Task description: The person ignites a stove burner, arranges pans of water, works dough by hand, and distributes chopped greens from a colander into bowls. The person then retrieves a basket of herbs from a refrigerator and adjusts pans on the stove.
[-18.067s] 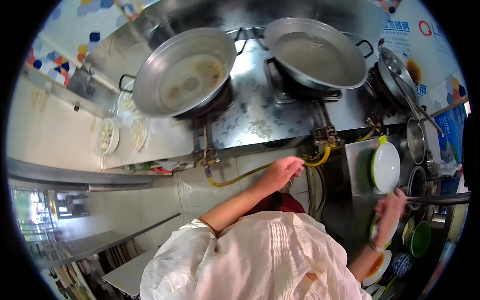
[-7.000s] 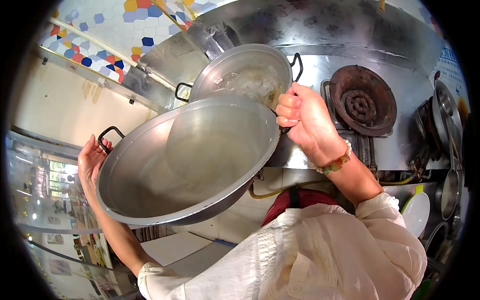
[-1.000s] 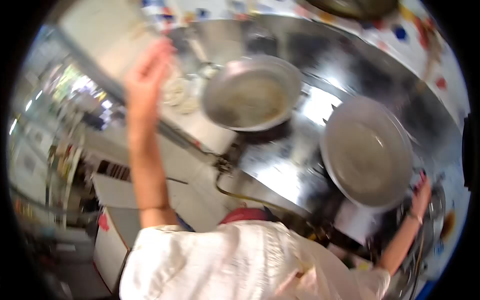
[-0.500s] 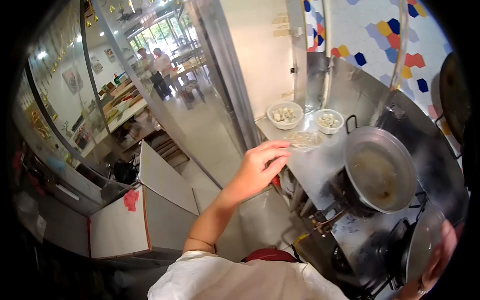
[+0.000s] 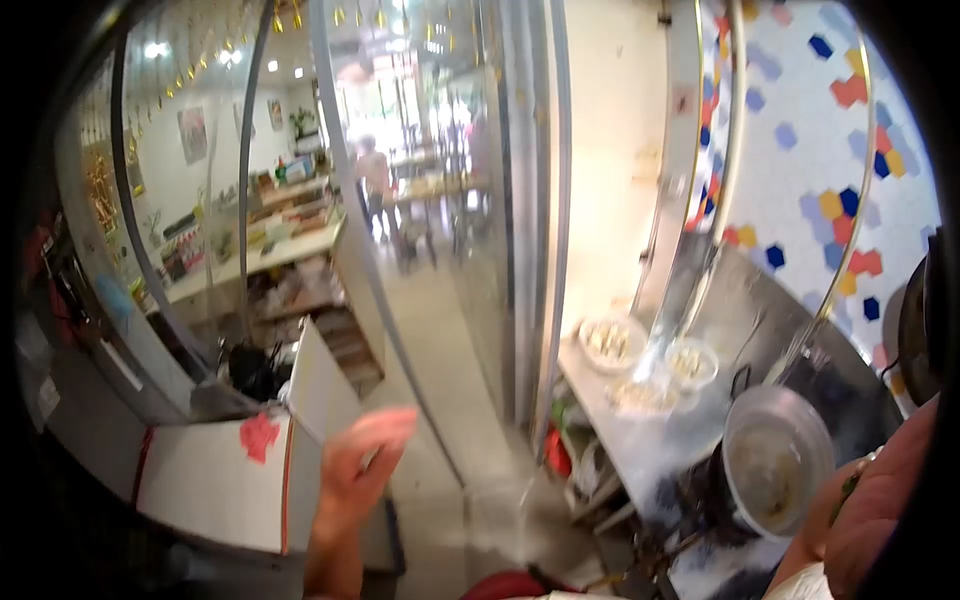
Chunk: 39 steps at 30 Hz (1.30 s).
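Observation:
My left hand (image 5: 368, 455) is raised over the floor, near the white cabinet. It is smeared by motion, with its fingers loosely bent, a gap at the thumb and nothing visible in it. Close to the camera at the right edge, my right hand (image 5: 885, 490) is raised; its fingers are hidden or cut off. Nearest to it, a large metal pot (image 5: 772, 465) holds cloudy liquid on the stove. Behind the pot, a white bowl (image 5: 612, 345) and a smaller clear bowl (image 5: 692, 364) contain pale chunks. A flat pale heap (image 5: 642, 394) lies in front of them.
A white cabinet (image 5: 210, 480) with a pink cloth (image 5: 259, 437) on top stands at left. Glass panels in metal frames (image 5: 350, 200) separate this kitchen from a room with tables and a person (image 5: 374, 175). A dark pan (image 5: 915, 330) hangs at right.
The view has tilted up and turned. My left hand has moved left and down, away from the counter. My right hand has risen from beside the lower pan, which is out of sight.

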Tool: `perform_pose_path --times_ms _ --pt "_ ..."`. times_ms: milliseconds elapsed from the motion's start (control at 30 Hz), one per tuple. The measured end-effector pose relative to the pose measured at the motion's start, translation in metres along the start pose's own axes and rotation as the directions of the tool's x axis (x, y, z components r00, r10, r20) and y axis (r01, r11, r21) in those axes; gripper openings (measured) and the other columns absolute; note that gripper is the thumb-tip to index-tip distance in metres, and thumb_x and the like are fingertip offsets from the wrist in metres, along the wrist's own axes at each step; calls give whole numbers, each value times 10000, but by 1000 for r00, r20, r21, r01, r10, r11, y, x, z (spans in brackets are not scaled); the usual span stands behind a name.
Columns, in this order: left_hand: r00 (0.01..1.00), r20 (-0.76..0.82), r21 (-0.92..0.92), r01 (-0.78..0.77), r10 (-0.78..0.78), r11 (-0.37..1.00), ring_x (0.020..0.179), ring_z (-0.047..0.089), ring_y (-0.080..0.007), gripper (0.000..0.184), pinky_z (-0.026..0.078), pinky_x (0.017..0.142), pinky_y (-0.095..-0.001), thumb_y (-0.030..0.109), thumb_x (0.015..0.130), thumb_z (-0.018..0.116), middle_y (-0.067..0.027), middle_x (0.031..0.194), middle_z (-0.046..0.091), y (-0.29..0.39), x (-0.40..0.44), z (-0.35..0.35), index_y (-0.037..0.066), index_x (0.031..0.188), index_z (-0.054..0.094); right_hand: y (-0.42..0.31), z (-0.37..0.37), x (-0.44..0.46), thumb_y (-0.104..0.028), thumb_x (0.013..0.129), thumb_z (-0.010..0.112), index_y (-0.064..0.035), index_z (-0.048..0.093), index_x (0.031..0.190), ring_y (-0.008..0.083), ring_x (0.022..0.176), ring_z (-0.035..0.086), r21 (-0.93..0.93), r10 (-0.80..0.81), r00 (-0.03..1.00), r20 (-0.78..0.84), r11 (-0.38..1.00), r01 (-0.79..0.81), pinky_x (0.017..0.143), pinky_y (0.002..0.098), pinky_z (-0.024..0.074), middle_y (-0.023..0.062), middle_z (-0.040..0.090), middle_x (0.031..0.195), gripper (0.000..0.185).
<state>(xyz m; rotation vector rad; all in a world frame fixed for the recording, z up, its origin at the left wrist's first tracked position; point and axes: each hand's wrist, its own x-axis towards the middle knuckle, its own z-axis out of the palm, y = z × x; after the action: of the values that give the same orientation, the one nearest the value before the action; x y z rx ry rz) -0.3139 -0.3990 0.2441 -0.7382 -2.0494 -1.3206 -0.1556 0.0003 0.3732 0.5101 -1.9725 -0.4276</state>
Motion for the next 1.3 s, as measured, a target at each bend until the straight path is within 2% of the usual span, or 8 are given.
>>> perform_pose_path --times_ms 500,767,1000,1100,1167,1200,1233,1300 --pt "976 83 116 190 -200 975 882 613 -207 129 472 759 -275 45 808 560 -123 934 644 -48 -28 -2 -22 897 626 -40 7 49 -416 848 485 -62 422 1240 407 1284 212 76 -47 999 -24 996 48 1031 504 166 222 271 1373 531" --pt "949 207 -302 292 -237 907 885 585 -161 191 442 791 -255 84 861 523 -113 984 628 -65 -29 39 -37 983 605 -71 43 64 -439 843 486 -62 397 1260 411 1293 198 349 -70 998 5 935 64 1037 503 150 223 269 1376 568" --pt "810 580 -799 586 -89 132 1275 276 -194 606 254 1011 -326 327 919 428 -58 1434 213 -47 -56 172 56 1391 161 -191 177 -27 -434 831 507 -98 218 1383 432 1318 59 718 199 885 421 522 -460 1046 522 76 183 122 1445 708" --pt "594 803 -519 738 51 -431 1307 215 -252 662 185 1060 -415 504 875 353 -46 1462 129 -30 -91 233 197 1410 111 -235 187 -60 -322 741 587 -26 269 1350 421 1321 73 627 270 832 485 555 -546 1044 533 36 216 150 1427 748" --pt "522 824 -297 729 220 -617 1312 200 -260 629 207 1042 -442 533 871 310 -50 1461 139 -23 -105 252 243 1403 139 -237 182 -84 -467 847 432 -14 322 1325 421 1311 126 596 401 777 486 498 -630 1035 540 66 215 227 1402 668" --pt "456 845 -201 756 280 -623 1312 200 -260 629 207 1042 -442 533 871 310 -50 1461 139 -18 -127 269 243 1403 139 -236 181 -98 -474 860 402 -16 321 1327 416 1312 128 591 406 764 502 484 -646 1038 537 67 212 228 1402 659" --pt "731 636 -603 671 247 -432 1296 232 -289 664 252 1003 -497 580 852 323 -89 1446 175 -17 -153 287 222 1392 177 -234 177 -113 -482 873 372 -18 319 1328 411 1312 131 594 404 758 512 471 -652 1041 534 69 209 229 1402 652" --pt "885 355 -868 432 299 -246 1281 264 -317 705 297 964 -552 627 833 336 -129 1430 212 -4 -169 289 201 1381 215 -227 160 -134 -486 881 340 -23 321 1328 392 1316 136 520 438 692 574 458 -721 1049 520 72 209 220 1405 644"
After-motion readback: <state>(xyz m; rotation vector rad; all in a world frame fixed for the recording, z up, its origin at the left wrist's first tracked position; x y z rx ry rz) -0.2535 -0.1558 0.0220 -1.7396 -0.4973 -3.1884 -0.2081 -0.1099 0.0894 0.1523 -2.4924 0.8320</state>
